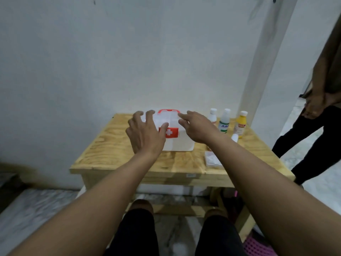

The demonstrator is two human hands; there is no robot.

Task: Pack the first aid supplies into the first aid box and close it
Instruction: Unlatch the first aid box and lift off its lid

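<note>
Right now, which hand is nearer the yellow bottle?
Right. The right hand is at the right end of the box, the side where the yellow bottle stands. The left hand is at the box's left end, farther away.

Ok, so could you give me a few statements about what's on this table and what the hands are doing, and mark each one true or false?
1. The first aid box sits on a wooden table. True.
2. The yellow bottle is inside the box. False: it stands on the table, to the right of the box.
3. The box's handle is red. True.
4. The right hand holds a bottle. False: it holds nothing; its fingers reach toward the box's lid.
5. The left hand is at the box's left side with its fingers spread. True.
</note>
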